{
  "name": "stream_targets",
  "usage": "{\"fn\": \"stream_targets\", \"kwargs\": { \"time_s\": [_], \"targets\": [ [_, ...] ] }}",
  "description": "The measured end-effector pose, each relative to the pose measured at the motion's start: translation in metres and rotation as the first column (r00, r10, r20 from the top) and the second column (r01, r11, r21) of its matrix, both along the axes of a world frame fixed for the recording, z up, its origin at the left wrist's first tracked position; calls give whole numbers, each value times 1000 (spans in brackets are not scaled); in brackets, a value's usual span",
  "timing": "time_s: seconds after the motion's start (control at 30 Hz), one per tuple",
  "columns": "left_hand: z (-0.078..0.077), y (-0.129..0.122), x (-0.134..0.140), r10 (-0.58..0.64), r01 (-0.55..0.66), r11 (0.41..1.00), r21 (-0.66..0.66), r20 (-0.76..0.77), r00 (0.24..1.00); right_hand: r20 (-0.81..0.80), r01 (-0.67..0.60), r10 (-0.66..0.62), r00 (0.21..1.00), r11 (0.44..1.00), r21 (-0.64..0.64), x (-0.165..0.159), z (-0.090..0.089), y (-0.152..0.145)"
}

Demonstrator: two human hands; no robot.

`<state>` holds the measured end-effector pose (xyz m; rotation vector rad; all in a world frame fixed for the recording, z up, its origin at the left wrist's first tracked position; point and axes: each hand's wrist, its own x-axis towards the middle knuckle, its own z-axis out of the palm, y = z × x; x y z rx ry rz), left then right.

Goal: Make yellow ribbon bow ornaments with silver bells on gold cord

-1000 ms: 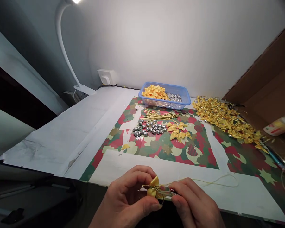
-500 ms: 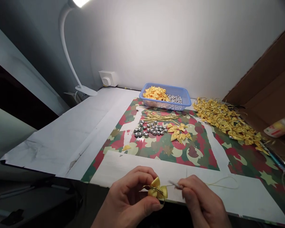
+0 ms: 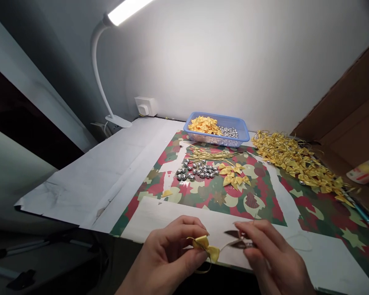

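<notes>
Ribbon work is carried out at the near edge of the surface (image 3: pixel 80 184), close under the eyes. A yellow bow (image 3: pixel 206 247) is pinched between thumb and fingertips of the left hand (image 3: pixel 169 256), whose fingers are curled almost closed around it, presumably so that it is held steady. A thin gold cord (image 3: pixel 224 246) runs from the bow to the right hand (image 3: pixel 273 262), where small dark snips (image 3: pixel 238 239) are gripped with the blades parted, the fingers being partly closed about the handles. Supplies are laid within reach farther off: silver beads (image 3: pixel 197 170) and loose bows (image 3: pixel 233 175) on the patterned paper (image 3: pixel 258 192), a blue basket (image 3: pixel 233 141) beyond, and a heap of finished bows (image 3: pixel 298 159) at the far right.
</notes>
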<state>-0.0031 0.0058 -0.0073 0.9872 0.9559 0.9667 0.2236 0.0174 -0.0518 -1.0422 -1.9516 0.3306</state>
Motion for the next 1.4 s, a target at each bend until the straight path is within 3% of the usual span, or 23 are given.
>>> {"fn": "stream_targets", "kwargs": {
  "time_s": [0.1, 0.23, 0.43, 0.73, 0.83, 0.93, 1.03, 1.23, 1.33, 1.4],
  "targets": [
    [2, 2, 0, -7, 12, 996, -94, 59, 998, 25, -74, 71, 997, 984, 161, -8, 2, 0],
    [4, 1, -1, -54, 62, 992, -108, 80, 995, 64, -72, 56, 996, 957, 282, -10, 8, 4],
    [8, 1, 3, -30, 44, 990, -134, 105, 994, 94, -61, 36, 995, 960, 273, -13, 18, 0],
    [6, 2, 4, -110, 124, 987, -104, 131, 985, 53, -53, 40, 998, 958, 282, -21, 11, 1],
    [10, 2, 5, -75, 87, 990, -112, 113, 991, 5, -33, 33, 999, 959, 280, -23, 12, -2],
    [10, 2, 6, -44, 55, 991, -118, 92, 995, -30, 60, -55, 998, 976, 210, -14, 11, -5],
    [3, 1, 4, -22, 28, 994, -102, 64, 998, 55, 232, -242, 969, 962, 146, 8, 5, 5],
    [-6, -3, 6, 238, -236, 971, 44, -52, 970, 346, 392, -466, 814, 881, 265, 44, -29, 47],
    [-1, -4, 10, 305, -293, 947, 131, -87, 948, 341, 410, -500, 796, 860, 304, 43, -34, 53],
    [2, -4, 11, 323, -303, 935, 185, -91, 942, 223, 449, -512, 830, 849, 278, 43, -27, 47]
  ]
}}
